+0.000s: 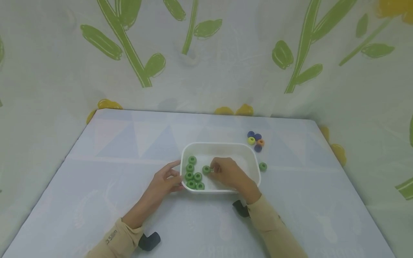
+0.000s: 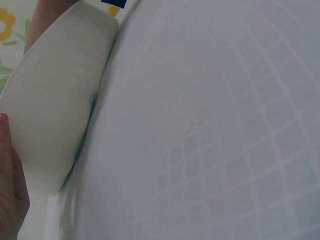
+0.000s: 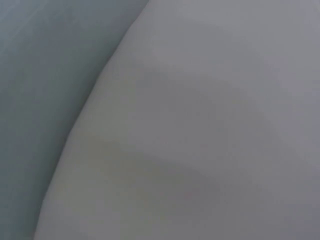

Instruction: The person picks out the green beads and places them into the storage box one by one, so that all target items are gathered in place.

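Observation:
A white rectangular tray (image 1: 222, 191) sits mid-table, with several green ring-shaped beads (image 1: 189, 176) gathered along its left side. Inside it, the thumb and fingertips of my right hand (image 1: 230, 173) pinch one green bead (image 1: 206, 170), just right of that group. My left hand (image 1: 164, 181) rests against the tray's left end, its fingers extended along the outer wall. From the left wrist, the fingers (image 2: 6, 175) show against the smooth outer wall (image 2: 60, 100). The right wrist view holds only a pale, blurred surface (image 3: 190, 120); the hand is hidden there.
Right of the tray lies a lone green bead (image 1: 262, 166). Behind its back right corner is a small cluster of blue, yellow and orange beads (image 1: 258, 137). Dark wrist-worn pieces (image 1: 150, 241) sit by both sleeves. A leaf-patterned curtain (image 1: 226, 71) closes off the table's back.

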Demonstrator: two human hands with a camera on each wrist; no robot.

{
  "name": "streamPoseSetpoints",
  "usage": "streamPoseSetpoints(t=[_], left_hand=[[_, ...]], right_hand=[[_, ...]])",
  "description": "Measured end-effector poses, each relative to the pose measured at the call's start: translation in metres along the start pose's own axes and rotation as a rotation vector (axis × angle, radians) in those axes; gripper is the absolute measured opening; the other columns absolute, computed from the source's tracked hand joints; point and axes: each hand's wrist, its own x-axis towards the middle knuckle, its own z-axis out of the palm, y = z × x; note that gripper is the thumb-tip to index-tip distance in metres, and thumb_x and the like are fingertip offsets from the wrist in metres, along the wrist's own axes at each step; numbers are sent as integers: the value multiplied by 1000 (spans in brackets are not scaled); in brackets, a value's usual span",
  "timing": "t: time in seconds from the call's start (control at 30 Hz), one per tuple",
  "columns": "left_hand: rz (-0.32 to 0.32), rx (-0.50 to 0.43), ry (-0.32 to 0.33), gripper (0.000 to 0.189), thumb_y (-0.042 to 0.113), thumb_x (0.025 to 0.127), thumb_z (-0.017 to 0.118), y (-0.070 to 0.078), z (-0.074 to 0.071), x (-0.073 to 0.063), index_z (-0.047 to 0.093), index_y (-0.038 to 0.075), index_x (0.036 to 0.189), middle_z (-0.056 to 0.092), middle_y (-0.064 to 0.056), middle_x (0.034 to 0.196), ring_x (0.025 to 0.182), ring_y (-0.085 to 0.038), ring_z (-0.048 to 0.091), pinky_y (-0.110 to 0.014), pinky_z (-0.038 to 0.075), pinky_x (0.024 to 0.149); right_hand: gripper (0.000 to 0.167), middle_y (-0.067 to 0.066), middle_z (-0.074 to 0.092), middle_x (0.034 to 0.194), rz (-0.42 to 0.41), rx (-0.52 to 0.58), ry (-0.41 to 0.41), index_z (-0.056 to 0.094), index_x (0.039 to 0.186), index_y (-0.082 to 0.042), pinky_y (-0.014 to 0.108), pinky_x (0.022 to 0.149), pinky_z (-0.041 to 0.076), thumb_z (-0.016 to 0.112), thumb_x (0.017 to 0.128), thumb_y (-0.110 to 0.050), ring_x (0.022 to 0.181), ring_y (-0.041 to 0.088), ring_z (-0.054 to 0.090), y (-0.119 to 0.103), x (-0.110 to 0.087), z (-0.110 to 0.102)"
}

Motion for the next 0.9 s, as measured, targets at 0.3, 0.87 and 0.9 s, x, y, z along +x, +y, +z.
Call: streamPoseSetpoints(t=[0.3, 0.87, 0.9], left_hand=[[-3, 1, 1, 63, 10, 94, 60, 1, 0, 0, 39, 12, 153, 59, -8, 104, 95, -18, 71, -34, 64, 90], [-11, 16, 2, 63, 10, 94, 61, 0, -1, 1, 39, 12, 153, 59, -9, 104, 93, -17, 71, -34, 64, 89], [-12, 18, 3, 64, 11, 94, 61, 0, -1, 1, 38, 12, 153, 59, -9, 104, 92, -17, 71, -34, 64, 89]], right_hand=[[18, 4, 70, 94, -41, -5, -32, 71, 105, -10, 34, 82, 57, 75, 89, -17, 87, 16, 62, -10, 2, -2], [15, 5, 71, 93, -97, -29, -33, 73, 105, -8, 34, 83, 57, 71, 90, -11, 88, 17, 63, -13, 7, 1], [16, 5, 71, 93, -91, -29, -37, 73, 106, -8, 34, 84, 57, 71, 90, -11, 88, 17, 63, -13, 7, 1]])
